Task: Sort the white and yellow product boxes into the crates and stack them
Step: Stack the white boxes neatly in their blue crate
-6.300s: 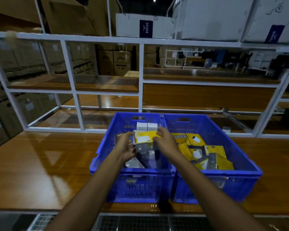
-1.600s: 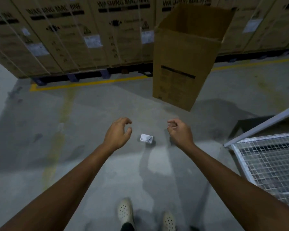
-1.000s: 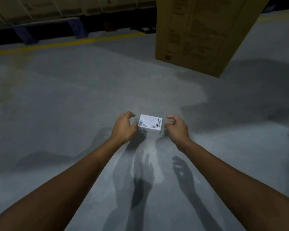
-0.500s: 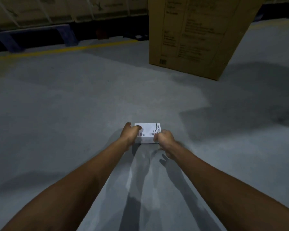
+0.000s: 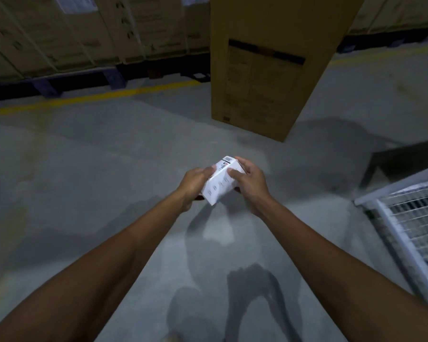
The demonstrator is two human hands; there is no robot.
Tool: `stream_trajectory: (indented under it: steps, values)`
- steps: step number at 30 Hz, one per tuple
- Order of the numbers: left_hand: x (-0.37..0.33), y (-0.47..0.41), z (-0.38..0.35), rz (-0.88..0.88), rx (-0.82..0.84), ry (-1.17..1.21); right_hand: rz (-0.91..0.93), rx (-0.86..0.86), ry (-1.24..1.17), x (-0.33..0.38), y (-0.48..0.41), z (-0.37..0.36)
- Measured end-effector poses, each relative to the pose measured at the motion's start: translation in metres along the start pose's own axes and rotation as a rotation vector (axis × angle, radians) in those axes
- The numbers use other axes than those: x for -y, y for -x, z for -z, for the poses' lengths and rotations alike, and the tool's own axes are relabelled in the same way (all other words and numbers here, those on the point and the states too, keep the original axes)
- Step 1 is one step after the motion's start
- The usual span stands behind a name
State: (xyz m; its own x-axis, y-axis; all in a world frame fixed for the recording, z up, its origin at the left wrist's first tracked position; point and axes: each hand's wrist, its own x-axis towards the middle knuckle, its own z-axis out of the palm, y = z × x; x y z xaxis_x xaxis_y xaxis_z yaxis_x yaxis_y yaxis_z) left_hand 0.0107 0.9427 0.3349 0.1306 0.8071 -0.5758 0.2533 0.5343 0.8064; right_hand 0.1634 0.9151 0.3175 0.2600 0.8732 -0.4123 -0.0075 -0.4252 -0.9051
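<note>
A small white product box with a barcode label is held tilted above the grey concrete floor, between both hands. My left hand grips its left side and underside. My right hand wraps its right side, fingers across the top face. The blue crates are out of view.
A tall brown cardboard carton stands on the floor just beyond my hands. Strapped cartons on pallets line the back behind a yellow floor line. A white wire-mesh cage stands at the right edge.
Both hands closed on the white box lying on the floor and lifted it off the ground. The box is now tilted, and the view has risen with it.
</note>
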Motion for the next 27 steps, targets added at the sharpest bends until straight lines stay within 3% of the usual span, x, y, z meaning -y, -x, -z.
stream_trajectory:
  steps: [4,7,10,13,17,20,23,25,27]
  values:
    - [-0.119,0.123,0.006,-0.134,0.159,-0.083,0.090,-0.002,-0.030,0.132,0.099,0.029]
    - [-0.192,0.209,0.013,-0.173,0.141,-0.092,0.100,-0.007,-0.072,0.218,0.174,0.058]
    - [-0.246,0.284,0.018,-0.123,0.136,-0.035,0.142,-0.008,-0.109,0.279,0.244,0.080]
    - [-0.281,0.351,0.018,0.045,0.153,0.034,0.136,0.015,-0.137,0.314,0.311,0.092]
    - [-0.295,0.411,0.018,0.142,0.281,0.106,0.154,0.037,-0.266,0.337,0.373,0.105]
    - [-0.288,0.436,0.014,0.152,0.336,0.268,0.273,0.005,-0.331,0.344,0.405,0.109]
    - [-0.278,0.463,0.002,0.142,0.404,0.431,0.227,-0.073,-0.407,0.346,0.433,0.101]
    - [-0.267,0.476,-0.005,0.066,0.361,0.477,0.171,-0.072,-0.536,0.345,0.451,0.094]
    - [-0.256,0.489,-0.008,-0.019,0.193,0.407,0.146,-0.083,-0.579,0.344,0.467,0.089]
